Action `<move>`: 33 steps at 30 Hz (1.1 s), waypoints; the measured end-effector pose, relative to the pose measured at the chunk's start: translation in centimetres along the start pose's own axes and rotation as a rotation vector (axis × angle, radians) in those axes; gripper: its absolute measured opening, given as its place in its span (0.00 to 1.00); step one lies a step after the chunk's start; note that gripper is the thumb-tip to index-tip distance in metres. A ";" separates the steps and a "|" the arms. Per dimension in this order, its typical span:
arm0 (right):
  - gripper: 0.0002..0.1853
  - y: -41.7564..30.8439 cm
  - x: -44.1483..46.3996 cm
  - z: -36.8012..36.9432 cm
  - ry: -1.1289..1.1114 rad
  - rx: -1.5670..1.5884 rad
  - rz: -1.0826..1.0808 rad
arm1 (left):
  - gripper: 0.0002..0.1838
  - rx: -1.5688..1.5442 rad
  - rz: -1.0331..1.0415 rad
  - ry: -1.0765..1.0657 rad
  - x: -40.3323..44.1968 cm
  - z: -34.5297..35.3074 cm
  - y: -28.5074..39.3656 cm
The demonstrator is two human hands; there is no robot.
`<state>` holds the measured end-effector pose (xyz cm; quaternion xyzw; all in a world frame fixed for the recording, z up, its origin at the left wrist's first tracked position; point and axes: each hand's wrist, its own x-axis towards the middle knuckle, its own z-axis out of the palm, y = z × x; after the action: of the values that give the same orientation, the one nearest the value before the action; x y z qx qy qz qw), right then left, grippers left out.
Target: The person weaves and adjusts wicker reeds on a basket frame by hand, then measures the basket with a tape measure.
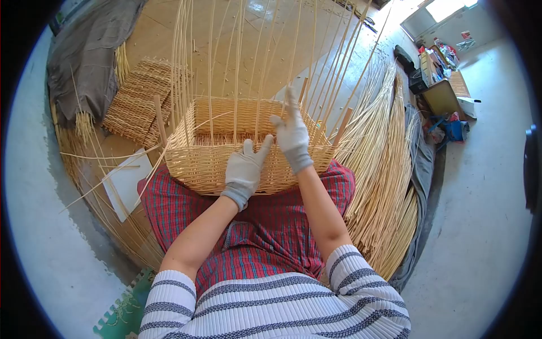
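A partly woven wicker basket rests across the lap, its long thin stakes standing up from the walls. My left hand, in a pale grey glove, lies against the near wall with thumb and forefinger spread at the rim. Just right of it, my right hand, gloved too, is raised over the near rim among the stakes. Its fingers stretch upward and the thumb stands apart; no strand shows clearly in it. Wooden posts rise at the basket's corners. Loose weaving ends stick out at the left corner.
Woven panels lie on the floor at left, near a grey cloth and a white sheet. A large bundle of wicker rods lies at right. Boxes and bags stand farther right.
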<state>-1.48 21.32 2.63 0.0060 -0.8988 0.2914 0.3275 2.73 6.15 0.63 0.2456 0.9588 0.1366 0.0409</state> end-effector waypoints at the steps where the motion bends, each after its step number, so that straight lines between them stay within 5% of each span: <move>1: 0.13 0.9 -0.8 -1.4 0.068 0.028 0.003 | 0.37 0.063 0.011 -0.095 0.4 -0.6 0.1; 2: 0.13 1.9 -2.1 -2.9 0.132 0.053 0.001 | 0.37 0.055 0.013 -0.089 0.6 -0.9 0.2; 4: 0.13 6.4 -9.0 -4.9 0.079 0.470 0.602 | 0.33 0.026 -0.030 -0.175 1.0 -1.3 0.3; 5: 0.13 4.8 -10.5 -5.9 0.079 0.462 0.607 | 0.33 0.021 -0.025 -0.180 0.8 -0.5 0.1; 7: 0.15 -0.9 -11.6 -6.3 0.124 0.595 0.813 | 0.30 -0.368 0.143 0.284 -0.8 1.1 -2.2; 11: 0.20 -8.1 -9.1 -0.6 -0.331 0.788 0.494 | 0.28 -0.498 0.103 0.620 -6.1 -0.1 -9.1; 13: 0.33 -12.4 -6.0 4.1 -0.462 0.746 0.411 | 0.29 -0.404 -0.421 0.705 -8.3 0.5 -13.1; 14: 0.43 -13.9 -4.3 6.9 -0.479 0.759 0.406 | 0.29 -0.387 -0.411 0.712 -8.2 0.8 -14.7; 16: 0.57 -16.3 1.2 10.5 -0.851 0.358 0.695 | 0.29 -0.782 -0.259 0.832 -8.2 1.1 -17.1; 20: 0.65 -14.5 2.8 18.7 -0.684 0.466 1.116 | 0.29 -0.500 -0.214 0.686 -8.3 -0.5 -18.8; 23: 0.53 -14.4 0.2 20.5 -0.360 0.541 1.021 | 0.30 -0.491 -0.205 0.610 -8.2 0.1 -20.3; 25: 0.39 -14.0 -1.8 20.9 -0.255 1.351 0.680 | 0.29 -0.536 -0.299 0.482 -8.2 -0.9 -21.1; 26: 0.29 -14.9 -0.1 16.4 -0.555 1.239 0.845 | 0.29 -0.390 -0.305 0.378 -8.0 -2.3 -21.5; 27: 0.29 -14.7 -0.5 16.7 -0.548 1.237 0.873 | 0.29 -0.243 -0.308 0.266 -8.0 -3.4 -21.3; 29: 0.33 -15.1 -1.2 17.7 -0.325 1.317 0.591 | 0.27 -0.199 -0.215 0.334 -8.3 -3.4 -21.3; 31: 0.31 -16.5 -1.2 15.5 -0.260 1.118 0.468 | 0.26 -0.475 -0.243 0.385 -8.4 -2.3 -22.1; 33: 0.29 -17.7 -0.5 13.5 0.233 0.823 0.034 | 0.25 -0.411 -0.240 0.362 -8.4 -2.7 -22.4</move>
<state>-5.43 -0.59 3.25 0.0884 -0.6644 0.6300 0.3924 -0.60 -17.42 -2.97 0.0887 0.9250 0.3635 -0.0663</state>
